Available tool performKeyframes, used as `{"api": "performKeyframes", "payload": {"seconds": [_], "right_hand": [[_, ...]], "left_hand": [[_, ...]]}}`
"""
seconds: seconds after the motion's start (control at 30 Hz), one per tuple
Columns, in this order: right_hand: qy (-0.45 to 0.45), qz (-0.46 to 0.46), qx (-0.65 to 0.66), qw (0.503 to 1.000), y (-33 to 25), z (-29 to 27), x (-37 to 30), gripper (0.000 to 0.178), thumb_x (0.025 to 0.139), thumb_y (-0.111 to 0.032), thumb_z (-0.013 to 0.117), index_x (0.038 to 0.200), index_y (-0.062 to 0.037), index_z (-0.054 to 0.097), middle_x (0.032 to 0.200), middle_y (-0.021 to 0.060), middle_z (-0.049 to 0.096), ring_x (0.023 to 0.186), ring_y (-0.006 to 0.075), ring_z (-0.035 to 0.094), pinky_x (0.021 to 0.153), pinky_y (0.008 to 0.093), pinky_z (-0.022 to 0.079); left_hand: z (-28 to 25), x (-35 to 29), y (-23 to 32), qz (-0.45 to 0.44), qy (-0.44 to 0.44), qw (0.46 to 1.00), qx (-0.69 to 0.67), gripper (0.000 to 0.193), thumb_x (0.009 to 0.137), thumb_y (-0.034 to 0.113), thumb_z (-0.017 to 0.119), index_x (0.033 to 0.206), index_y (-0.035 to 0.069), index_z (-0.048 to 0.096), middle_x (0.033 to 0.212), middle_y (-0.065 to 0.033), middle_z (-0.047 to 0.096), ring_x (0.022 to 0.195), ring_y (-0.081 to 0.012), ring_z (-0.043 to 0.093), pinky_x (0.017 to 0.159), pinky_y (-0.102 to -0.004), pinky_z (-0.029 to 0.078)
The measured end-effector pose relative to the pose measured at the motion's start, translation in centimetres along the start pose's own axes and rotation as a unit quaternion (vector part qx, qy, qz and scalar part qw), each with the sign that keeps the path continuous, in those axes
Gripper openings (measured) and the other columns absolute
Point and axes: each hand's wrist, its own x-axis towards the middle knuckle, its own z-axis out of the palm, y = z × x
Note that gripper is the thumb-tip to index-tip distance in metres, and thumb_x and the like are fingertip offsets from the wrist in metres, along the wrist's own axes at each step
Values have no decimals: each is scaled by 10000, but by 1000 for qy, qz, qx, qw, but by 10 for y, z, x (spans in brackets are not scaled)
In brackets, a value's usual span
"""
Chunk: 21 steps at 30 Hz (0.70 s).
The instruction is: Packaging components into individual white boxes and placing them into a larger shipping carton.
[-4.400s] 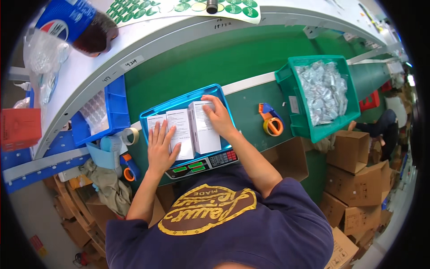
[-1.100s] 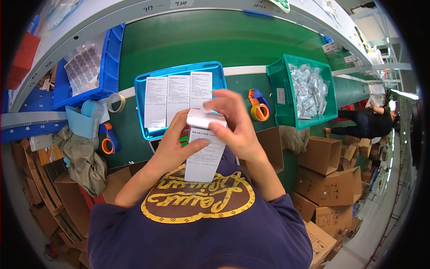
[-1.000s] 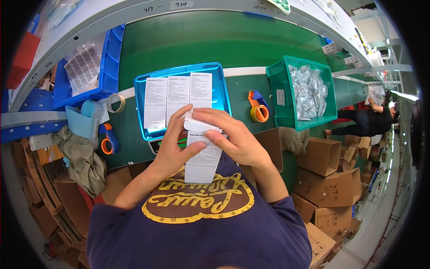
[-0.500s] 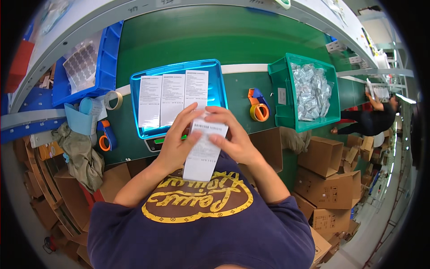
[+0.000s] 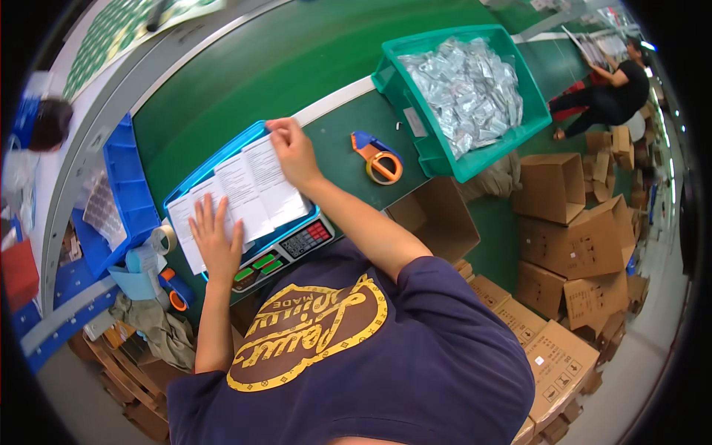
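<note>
Several flat white printed packets [image 5: 242, 194] lie side by side, partly overlapping, in a shiny blue tray [image 5: 230, 150]. The tray rests on a counting scale [image 5: 291, 249] with green displays and a keypad. My left hand [image 5: 216, 241] lies flat on the left packets, fingers spread. At the tray's far right corner is my right hand [image 5: 294, 154], its fingers curled over the top end of the rightmost packet. Whatever its fingertips grip is hidden.
A green bin [image 5: 463, 96] of small clear packets stands right, beside an orange-and-blue tape dispenser [image 5: 378, 158]. At left are a blue bin [image 5: 122, 185], a tape roll [image 5: 164, 239] and another dispenser [image 5: 175, 289]. Cardboard boxes [image 5: 578, 241] are stacked right; a person [image 5: 619, 93] works beyond.
My hands have parted and moved from before my chest to the tray. The white stack they held is no longer between them. The view has turned and shifted right.
</note>
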Motion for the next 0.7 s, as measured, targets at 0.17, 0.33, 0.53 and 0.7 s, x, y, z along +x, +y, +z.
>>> {"api": "performKeyframes", "payload": {"seconds": [0.17,0.33,0.53,0.7], "right_hand": [[38,-91,-23,995,33,4,-3,133,978,-92,522,1092,-43,569,1091,95,609,977,165,554,873,302,447],[41,-183,-249,950,-1,-95,-1,324,762,-40,581,1086,-53,600,1196,169,550,1212,343,468,1069,447,344],[-190,135,-531,815,34,-255,-5,707,711,-132,712,1361,-98,435,1178,210,566,1032,394,587,869,463,506],[-100,13,-576,811,47,-252,-22,540,750,13,602,1267,-116,512,1033,157,622,926,394,616,767,462,515]], "left_hand": [[2,-1,10,-21,34,998,-57,599,878,237,623,1435,118,438,1545,-160,319,1456,-377,211,1161,-562,117],[8,40,81,119,-93,989,-1,869,795,461,684,1489,67,340,1572,-216,217,1464,-402,160,1165,-565,88],[6,47,80,141,-93,986,-16,826,824,487,654,1484,89,358,1563,-201,247,1449,-378,216,1160,-549,131],[-1,48,93,122,-29,985,-117,697,796,294,736,1400,77,466,1535,-194,293,1450,-368,219,1154,-561,153]]}}
